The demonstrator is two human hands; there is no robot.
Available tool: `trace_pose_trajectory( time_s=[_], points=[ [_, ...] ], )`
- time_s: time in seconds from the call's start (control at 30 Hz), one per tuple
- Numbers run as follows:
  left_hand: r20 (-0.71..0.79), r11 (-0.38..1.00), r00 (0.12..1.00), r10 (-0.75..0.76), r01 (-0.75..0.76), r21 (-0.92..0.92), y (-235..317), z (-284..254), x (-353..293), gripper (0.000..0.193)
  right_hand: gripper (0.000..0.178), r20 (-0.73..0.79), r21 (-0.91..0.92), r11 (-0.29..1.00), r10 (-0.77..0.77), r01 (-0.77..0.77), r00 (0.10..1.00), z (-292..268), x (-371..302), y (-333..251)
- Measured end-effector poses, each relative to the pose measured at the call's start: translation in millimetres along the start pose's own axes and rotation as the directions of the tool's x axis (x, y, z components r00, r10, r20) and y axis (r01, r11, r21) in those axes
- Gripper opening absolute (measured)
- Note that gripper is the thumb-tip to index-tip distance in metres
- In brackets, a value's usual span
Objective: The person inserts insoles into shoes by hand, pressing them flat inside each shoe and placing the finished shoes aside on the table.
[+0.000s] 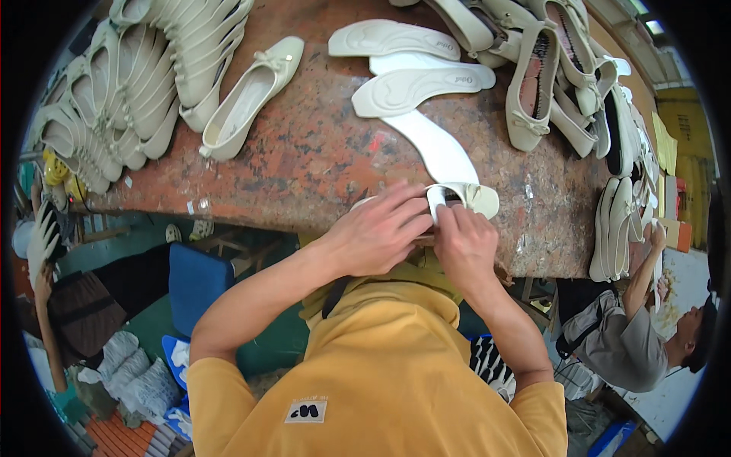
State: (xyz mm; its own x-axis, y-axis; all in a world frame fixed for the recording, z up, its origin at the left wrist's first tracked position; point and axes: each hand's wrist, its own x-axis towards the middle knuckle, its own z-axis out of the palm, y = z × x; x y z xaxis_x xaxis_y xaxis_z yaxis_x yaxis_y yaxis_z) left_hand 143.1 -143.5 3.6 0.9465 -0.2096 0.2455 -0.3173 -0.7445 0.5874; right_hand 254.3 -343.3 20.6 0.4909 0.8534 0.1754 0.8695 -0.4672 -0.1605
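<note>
A cream ballet flat with a bow (483,199) lies at the table's near edge, toe to the right. Over its heel half rests my left hand (377,232), fingers bent along the side and slightly blurred, the thumb hidden. My right hand (466,244) is closed at the shoe's opening, fingertips dipping inside, where a strip of white shows. What lies under the fingers is hidden. Just beyond the shoe, a smooth white insole (434,145) points toward it. Farther off are two cream padded insoles (422,85) (396,39) overlapping another white one.
A single finished flat (255,99) stands left of the insoles. Rows of nested flats (137,84) fill the far left of the worn table (304,164). More flats (533,84) are heaped at the right. Co-workers (624,327) stand on both sides; a blue chair (199,286) is at left.
</note>
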Motion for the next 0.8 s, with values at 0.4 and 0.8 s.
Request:
trace_pose_trajectory(
  time_s=[0.4, 0.8],
  points=[
    [0.639, 0.821, 0.769, 0.004, -0.367, 0.436, 20, 17, 77, 0.091, 0.128, 0.158, 0.388, 0.921, -0.086, 0.018, 0.984, 21, -8, 99],
    [-0.326, 0.979, 0.944, -0.057, -0.011, -0.204, 45, -83, 61, 0.076, 0.033, 0.308, -0.109, 0.928, -0.309, 0.356, 0.900, -61, 22, 69]
  ],
)
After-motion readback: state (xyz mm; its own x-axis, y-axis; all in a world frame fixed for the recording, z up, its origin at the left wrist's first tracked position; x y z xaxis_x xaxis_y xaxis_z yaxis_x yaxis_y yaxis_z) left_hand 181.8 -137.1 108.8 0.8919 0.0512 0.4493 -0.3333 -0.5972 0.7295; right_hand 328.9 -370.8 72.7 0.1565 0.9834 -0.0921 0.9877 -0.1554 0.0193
